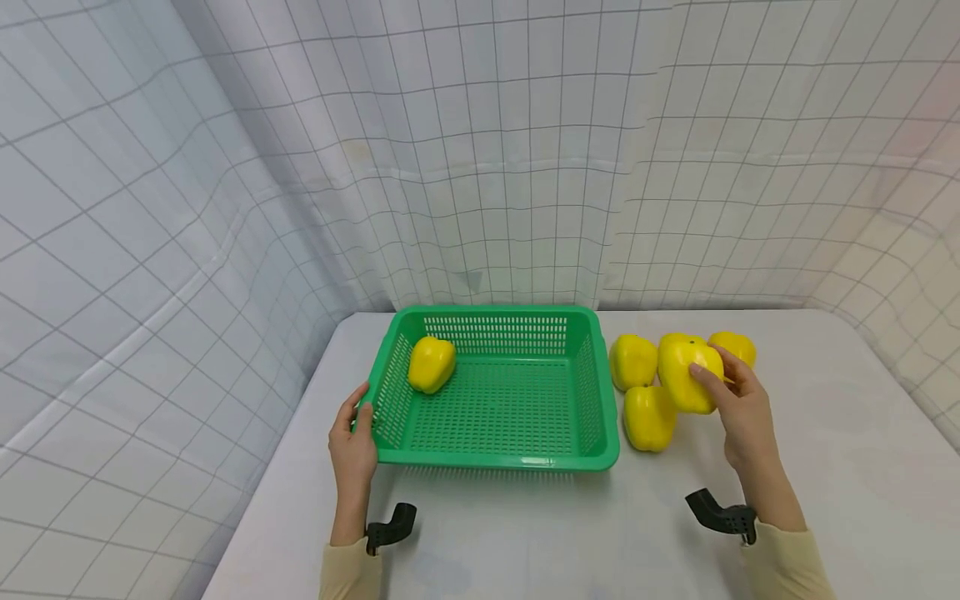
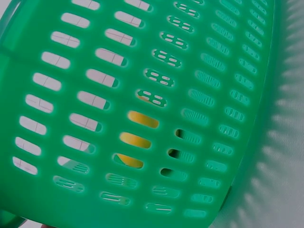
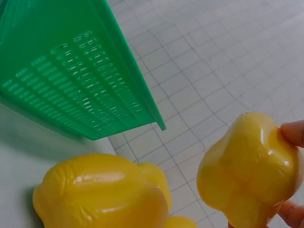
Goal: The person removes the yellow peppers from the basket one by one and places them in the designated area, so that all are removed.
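Observation:
My right hand (image 1: 750, 412) pinches a yellow bell pepper (image 1: 688, 377) between thumb and fingers, above the other peppers at the right of the basket. In the right wrist view this bell pepper (image 3: 249, 171) is lifted off the table, with fingertips at its right side. My left hand (image 1: 354, 442) grips the left rim of a green plastic basket (image 1: 495, 461), thumb and fingers at the edge. Inside the basket, toward its back left, lies one yellow bell pepper (image 1: 432, 365). Through the slots of the basket wall (image 2: 109, 90), the left wrist view shows some of that pepper's yellow.
Several more yellow bell peppers lie on the white table (image 1: 510, 533) right of the basket, among them a front pepper (image 1: 648, 421), a left pepper (image 1: 632, 360) and a far-right pepper (image 1: 738, 346). A gridded white curtain (image 1: 525, 167) hangs behind the table and along both sides.

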{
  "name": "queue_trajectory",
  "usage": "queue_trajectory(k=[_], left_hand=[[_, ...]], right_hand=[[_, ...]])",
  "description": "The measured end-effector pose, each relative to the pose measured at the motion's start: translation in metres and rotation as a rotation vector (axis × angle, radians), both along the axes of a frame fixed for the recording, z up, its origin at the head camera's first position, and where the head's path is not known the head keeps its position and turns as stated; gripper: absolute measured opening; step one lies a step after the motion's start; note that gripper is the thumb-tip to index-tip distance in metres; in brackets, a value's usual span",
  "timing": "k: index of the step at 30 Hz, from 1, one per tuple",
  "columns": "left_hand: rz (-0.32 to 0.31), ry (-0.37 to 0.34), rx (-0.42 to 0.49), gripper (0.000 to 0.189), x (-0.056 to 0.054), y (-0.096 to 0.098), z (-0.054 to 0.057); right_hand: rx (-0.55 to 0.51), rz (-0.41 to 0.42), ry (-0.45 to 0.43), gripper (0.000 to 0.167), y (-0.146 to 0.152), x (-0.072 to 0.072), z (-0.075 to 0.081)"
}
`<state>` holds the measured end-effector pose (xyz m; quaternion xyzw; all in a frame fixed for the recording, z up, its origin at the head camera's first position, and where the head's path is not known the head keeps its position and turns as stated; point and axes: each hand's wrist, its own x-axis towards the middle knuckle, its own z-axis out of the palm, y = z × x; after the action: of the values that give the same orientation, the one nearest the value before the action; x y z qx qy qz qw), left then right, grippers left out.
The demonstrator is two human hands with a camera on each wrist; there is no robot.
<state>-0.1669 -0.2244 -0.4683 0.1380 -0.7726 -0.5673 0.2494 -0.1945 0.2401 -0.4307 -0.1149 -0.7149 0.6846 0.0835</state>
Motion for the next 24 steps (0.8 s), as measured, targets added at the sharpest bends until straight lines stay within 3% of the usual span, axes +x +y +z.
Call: queue_trajectory(k=[12,24], left_hand=[[0.008,-0.001,-0.015,0.035,0.0,0.001,0.0],[0.02,-0.008,-0.039,0.035,0.001,0.001,0.001]], right_hand=[[0.202,0.003,-0.114,0.082,0.023,0.004,-0.019],[0.187,0.022,-0.204,0.088,0.035,0.007,-0.037]])
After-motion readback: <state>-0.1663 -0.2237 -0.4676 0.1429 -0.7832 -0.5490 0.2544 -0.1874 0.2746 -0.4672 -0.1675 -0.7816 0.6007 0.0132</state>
